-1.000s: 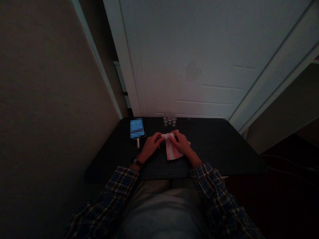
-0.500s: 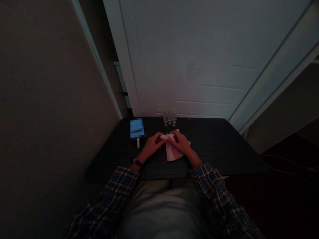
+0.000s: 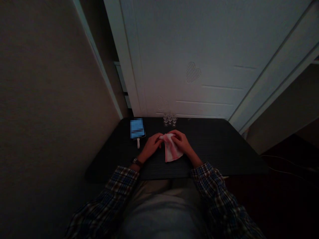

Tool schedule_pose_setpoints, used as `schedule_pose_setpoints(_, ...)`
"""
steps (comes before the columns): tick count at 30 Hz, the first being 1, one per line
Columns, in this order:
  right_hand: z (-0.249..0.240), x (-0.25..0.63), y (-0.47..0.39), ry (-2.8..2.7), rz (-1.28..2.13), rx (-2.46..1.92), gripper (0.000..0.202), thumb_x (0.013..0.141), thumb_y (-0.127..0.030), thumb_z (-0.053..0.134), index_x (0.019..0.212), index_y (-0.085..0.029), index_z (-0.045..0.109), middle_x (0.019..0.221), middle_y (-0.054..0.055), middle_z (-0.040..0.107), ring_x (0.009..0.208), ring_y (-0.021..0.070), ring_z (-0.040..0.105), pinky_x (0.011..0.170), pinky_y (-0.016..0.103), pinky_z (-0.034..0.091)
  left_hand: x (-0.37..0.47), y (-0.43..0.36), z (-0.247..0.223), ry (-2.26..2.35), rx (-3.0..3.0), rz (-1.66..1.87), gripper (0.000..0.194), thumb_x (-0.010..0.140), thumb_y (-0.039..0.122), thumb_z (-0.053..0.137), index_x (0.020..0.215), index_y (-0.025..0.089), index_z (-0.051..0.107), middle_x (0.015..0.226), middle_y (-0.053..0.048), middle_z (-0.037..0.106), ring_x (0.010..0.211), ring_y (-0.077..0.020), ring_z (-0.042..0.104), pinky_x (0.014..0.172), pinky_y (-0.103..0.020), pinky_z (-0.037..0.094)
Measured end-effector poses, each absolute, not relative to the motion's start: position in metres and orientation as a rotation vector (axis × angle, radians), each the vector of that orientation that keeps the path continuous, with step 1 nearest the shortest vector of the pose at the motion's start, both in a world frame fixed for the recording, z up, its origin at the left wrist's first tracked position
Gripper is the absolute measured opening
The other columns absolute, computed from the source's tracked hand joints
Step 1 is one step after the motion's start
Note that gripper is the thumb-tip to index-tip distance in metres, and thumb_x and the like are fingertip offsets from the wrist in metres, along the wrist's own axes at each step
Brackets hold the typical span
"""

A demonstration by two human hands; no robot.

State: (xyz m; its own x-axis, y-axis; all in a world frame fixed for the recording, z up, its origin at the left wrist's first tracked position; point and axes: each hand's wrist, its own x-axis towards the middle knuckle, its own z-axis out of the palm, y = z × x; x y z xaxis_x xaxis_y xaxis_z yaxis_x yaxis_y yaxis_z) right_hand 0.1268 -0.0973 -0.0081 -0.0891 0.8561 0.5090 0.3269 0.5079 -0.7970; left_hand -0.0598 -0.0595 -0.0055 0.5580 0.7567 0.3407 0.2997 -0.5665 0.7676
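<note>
We sit at a dark bench [image 3: 219, 149] set against a white door [image 3: 199, 49]. Near its middle lies a pink-and-white cloth [image 3: 170, 151], gripped at its top edge by our left hand [image 3: 151, 146] and our right hand [image 3: 181, 142], fingers closed on the fabric. A lit phone [image 3: 137, 128] lies left; small glasses [image 3: 169, 120] stand behind.

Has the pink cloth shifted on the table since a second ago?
Yes. The pink cloth has drawn in leftward, toward the blue phone; its right corner no longer sticks out past the right hand.
</note>
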Motion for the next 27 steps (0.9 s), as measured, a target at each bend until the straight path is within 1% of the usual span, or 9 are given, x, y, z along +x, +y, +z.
schedule_pose_setpoints(3,-0.0119,0.1262,-0.0939,-1.630,0.633,-1.041,0.022,0.079,-0.023,0.051,0.099,-0.020,0.059,0.095,0.003,0.062,0.087,0.0185,0.056,0.077,0.029,0.043,-0.0600,-0.0601,-0.0054,0.860,2.138,0.893,0.018,0.084,0.026,0.042,0.095,0.018,0.054,0.067,0.004,0.053,0.054,-0.0099,0.049,0.055,-0.021,0.039)
schedule_pose_setpoints(8,-0.0146,0.1258,-0.0914,-1.610,0.639,-1.092,0.018,0.077,-0.023,0.051,0.093,-0.020,0.059,0.088,0.001,0.061,0.081,0.0167,0.056,0.073,0.027,0.043,-0.0597,-0.0584,-0.0084,0.917,2.138,0.909,0.021,0.083,0.028,0.045,0.101,0.019,0.052,0.068,0.004,0.054,0.052,-0.0097,0.049,0.055,-0.021,0.039)
schedule_pose_setpoints(13,-0.0141,0.1269,-0.0928,-1.637,0.582,-1.153,0.009,0.077,-0.022,0.050,0.083,-0.019,0.056,0.078,-0.001,0.058,0.072,0.0143,0.054,0.065,0.024,0.041,-0.0595,-0.0599,-0.0071,0.898,2.177,0.911,0.021,0.083,0.028,0.044,0.100,0.019,0.053,0.075,0.002,0.056,0.052,-0.0093,0.049,0.055,-0.022,0.040)
schedule_pose_setpoints(17,-0.0136,0.1271,-0.0934,-1.660,0.528,-1.193,0.007,0.078,-0.021,0.048,0.081,-0.019,0.055,0.074,-0.002,0.056,0.068,0.0133,0.052,0.062,0.022,0.039,-0.0595,-0.0622,-0.0037,0.887,2.192,0.911,0.021,0.084,0.029,0.043,0.099,0.019,0.054,0.076,0.002,0.057,0.053,-0.0094,0.049,0.056,-0.022,0.040)
schedule_pose_setpoints(20,-0.0131,0.1268,-0.0931,-1.668,0.506,-1.196,0.010,0.079,-0.020,0.045,0.082,-0.019,0.055,0.075,-0.001,0.057,0.068,0.0135,0.052,0.063,0.023,0.039,-0.0593,-0.0635,-0.0022,0.890,2.188,0.928,0.020,0.084,0.031,0.043,0.096,0.019,0.054,0.072,0.003,0.056,0.053,-0.0095,0.049,0.055,-0.021,0.039)
schedule_pose_setpoints(23,-0.0129,0.1265,-0.0925,-1.663,0.516,-1.176,0.014,0.081,-0.020,0.043,0.087,-0.019,0.055,0.079,0.000,0.058,0.072,0.0144,0.053,0.066,0.024,0.040,-0.0592,-0.0647,-0.0011,0.907,2.173,0.915,0.021,0.084,0.035,0.043,0.092,0.019,0.054,0.062,0.005,0.052,0.049,-0.0095,0.048,0.052,-0.021,0.037)
schedule_pose_setpoints(27,-0.0135,0.1268,-0.0921,-1.652,0.553,-1.144,0.016,0.082,-0.022,0.043,0.091,-0.020,0.056,0.084,0.001,0.059,0.076,0.0153,0.054,0.070,0.026,0.041,-0.0593,-0.0655,-0.0004,0.945,2.154,0.904,0.023,0.084,0.038,0.042,0.090,0.019,0.054,0.055,0.007,0.048,0.046,-0.0094,0.047,0.050,-0.020,0.035)
